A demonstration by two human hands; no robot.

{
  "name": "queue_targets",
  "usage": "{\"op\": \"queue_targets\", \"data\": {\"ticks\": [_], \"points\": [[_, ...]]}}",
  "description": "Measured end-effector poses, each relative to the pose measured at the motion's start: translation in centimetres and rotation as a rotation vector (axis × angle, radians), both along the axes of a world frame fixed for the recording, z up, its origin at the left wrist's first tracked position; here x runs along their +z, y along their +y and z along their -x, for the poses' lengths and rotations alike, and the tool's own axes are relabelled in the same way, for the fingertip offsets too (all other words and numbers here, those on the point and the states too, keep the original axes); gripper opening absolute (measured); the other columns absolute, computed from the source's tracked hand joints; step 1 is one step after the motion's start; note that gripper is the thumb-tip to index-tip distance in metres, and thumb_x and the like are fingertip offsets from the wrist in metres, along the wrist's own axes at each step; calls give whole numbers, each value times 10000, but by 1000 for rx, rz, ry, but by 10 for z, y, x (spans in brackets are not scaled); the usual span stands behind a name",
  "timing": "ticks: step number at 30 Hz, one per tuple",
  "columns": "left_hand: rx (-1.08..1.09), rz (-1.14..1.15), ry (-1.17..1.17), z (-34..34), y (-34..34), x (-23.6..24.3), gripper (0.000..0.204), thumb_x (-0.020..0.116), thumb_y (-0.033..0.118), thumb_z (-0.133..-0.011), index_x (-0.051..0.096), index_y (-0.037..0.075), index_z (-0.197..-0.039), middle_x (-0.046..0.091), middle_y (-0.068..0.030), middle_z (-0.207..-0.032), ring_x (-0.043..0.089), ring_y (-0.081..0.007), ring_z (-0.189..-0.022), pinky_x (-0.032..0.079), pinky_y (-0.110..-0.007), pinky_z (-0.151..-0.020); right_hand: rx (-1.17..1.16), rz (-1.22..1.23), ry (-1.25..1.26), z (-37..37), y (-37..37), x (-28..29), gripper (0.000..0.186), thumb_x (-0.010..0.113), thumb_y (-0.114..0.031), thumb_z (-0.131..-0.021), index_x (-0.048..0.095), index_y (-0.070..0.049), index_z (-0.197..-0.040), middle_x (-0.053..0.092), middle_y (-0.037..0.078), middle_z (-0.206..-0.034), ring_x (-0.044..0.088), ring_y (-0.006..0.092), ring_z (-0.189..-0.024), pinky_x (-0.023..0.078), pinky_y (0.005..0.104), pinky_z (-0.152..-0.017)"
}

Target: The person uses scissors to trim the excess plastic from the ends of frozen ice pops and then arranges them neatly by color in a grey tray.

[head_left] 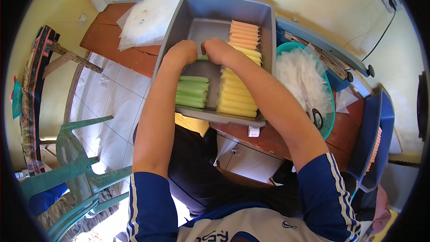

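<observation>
Over the grey plastic tub [162, 56], my left hand [184, 51] and my right hand [215, 50] are closed close together. Between them shows a short stretch of a green liquid-filled plastic tube [202, 57], which both appear to grip by its ends; the fingertips are mostly hidden. Below my left hand, several green tubes [191, 92] lie stacked side by side in the tub. A longer row of yellow tubes [236, 94] runs along the tub's right side, partly behind my right forearm. Peach-orange tubes [244, 35] lie beyond the yellow ones.
Clear plastic bags [145, 22] are piled on the brown table [105, 31] left of the tub. To the right, a turquoise basket [330, 123] holds loose plastic sleeves and scissors [316, 118]. Behind it stands a blue bag sealer [333, 54]; a blue bin [383, 116] is farther right. A green chair [74, 152] stands at left.
</observation>
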State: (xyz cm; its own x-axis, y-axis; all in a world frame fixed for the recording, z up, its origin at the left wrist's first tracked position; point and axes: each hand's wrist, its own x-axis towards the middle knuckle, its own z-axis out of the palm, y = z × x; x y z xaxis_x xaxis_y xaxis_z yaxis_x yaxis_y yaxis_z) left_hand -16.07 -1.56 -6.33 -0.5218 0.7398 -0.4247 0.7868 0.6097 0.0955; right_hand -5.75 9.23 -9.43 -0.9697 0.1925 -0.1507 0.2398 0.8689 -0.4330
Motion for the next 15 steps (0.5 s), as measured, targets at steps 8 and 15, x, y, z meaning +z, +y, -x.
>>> {"op": "queue_targets", "data": {"ticks": [8,15], "points": [[-6,13,-19,0,-4,2,281,534,-9,-806,703,-45,-1027,670,-263,-1082,658,-389,-1033,534,-457,-876,-11,10,45,-2,-3,-5,224,581,54,-791,704,-16,-965,689,220,-1007,670,379,-961,549,431,-813],[-27,16,1,11,-9,-7,283,543,103,-865,720,40,-1078,670,-225,-1127,637,-377,-1073,507,-448,-923,12,-91,28,-5,-10,1,174,586,19,-799,709,-2,-920,688,227,-994,679,386,-943,562,448,-784]]}}
